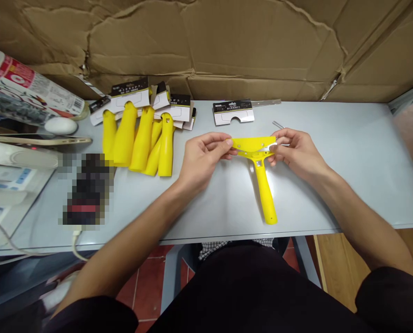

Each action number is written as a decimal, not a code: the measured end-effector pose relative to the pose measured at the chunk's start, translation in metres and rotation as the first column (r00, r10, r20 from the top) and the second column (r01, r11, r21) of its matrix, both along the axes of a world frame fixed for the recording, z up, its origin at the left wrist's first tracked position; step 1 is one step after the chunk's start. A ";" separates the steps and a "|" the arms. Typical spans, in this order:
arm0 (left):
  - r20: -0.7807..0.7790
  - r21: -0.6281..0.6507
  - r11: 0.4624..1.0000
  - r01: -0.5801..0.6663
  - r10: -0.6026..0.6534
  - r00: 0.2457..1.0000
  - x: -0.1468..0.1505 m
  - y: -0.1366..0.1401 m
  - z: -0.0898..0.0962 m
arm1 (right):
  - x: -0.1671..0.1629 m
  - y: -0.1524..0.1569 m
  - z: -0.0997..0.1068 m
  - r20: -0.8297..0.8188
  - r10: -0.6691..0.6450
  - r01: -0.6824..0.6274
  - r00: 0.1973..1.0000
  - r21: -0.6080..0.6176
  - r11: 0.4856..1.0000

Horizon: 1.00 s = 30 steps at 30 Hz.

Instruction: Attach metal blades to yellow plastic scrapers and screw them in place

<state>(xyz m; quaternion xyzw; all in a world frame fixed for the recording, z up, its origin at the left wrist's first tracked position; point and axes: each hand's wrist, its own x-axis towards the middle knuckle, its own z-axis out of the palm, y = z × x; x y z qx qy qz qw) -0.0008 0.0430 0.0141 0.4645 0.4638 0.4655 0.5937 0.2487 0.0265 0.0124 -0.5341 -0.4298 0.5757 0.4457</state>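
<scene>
A yellow scraper point(266, 192) is held above the table, its handle pointing down toward me. Across its head lies a flat yellow plate point(253, 144) with small holes, slightly apart from the head at the right end. My left hand point(204, 159) is closed, pinching the left end of plate and head between thumb and fingers. At the opposite end my right hand point(300, 152) is closed on the scraper, fingertips at the gap. Just behind the right hand lies a thin metal rod-like piece point(278, 124), partly hidden.
A printed card point(233, 113) and a metal strip point(267, 102) lie at the back. Several yellow handles point(142, 141) with printed cards are piled left. A blurred-out phone-like device point(88, 189) with a cable sits nearer. Cardboard point(244, 41) walls the back edge.
</scene>
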 end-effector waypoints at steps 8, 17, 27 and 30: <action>-0.089 0.011 1.000 0.012 -0.011 0.996 0.003 -0.001 -0.006 | 0.000 -0.002 -0.001 0.001 0.013 -0.013 1.000 0.022 1.000; 0.080 -0.162 0.979 0.127 -0.115 0.990 0.006 -0.002 -0.018 | 0.000 -0.003 -0.004 0.025 0.035 -0.036 0.999 0.042 0.998; 0.038 -0.145 0.988 0.053 -0.048 0.998 0.008 -0.006 -0.014 | 0.000 -0.003 0.004 -0.049 0.106 -0.107 0.993 -0.017 0.994; 0.041 -0.145 0.989 0.042 -0.036 0.998 0.008 -0.007 -0.014 | -0.001 -0.003 0.007 -0.094 0.111 -0.115 0.989 -0.035 0.993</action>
